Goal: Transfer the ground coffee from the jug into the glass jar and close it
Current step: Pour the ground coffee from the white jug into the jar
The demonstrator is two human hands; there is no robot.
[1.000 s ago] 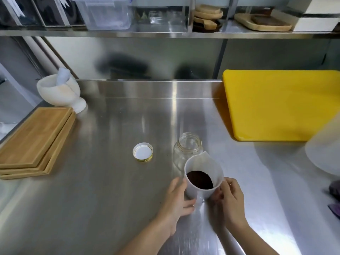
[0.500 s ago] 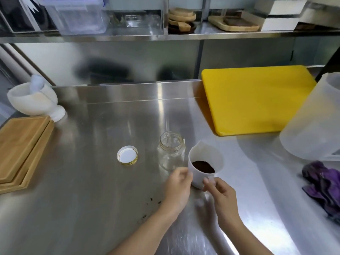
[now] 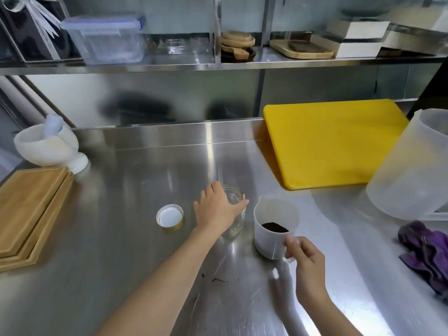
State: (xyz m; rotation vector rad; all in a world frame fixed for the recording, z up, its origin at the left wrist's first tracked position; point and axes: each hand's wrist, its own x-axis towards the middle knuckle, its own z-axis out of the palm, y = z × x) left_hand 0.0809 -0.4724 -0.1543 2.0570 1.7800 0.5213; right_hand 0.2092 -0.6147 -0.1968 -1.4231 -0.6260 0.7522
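A small translucent white jug with dark ground coffee in its bottom stands on the steel counter, spout pointing away. My right hand grips its handle at the near right side. Just left of the jug stands the open clear glass jar. My left hand wraps around the jar's upper part from the left and hides much of it. The jar's lid, gold-rimmed with a white inside, lies upside down on the counter left of that hand.
A yellow cutting board lies at the back right, with a large translucent pitcher and a purple cloth at the right edge. Stacked wooden boards and a white mortar with pestle sit left. Coffee specks dot the near counter.
My left hand left the jug and moved left and away onto the glass jar. My right hand shifted from the jug's side to its handle. The camera view swung left.
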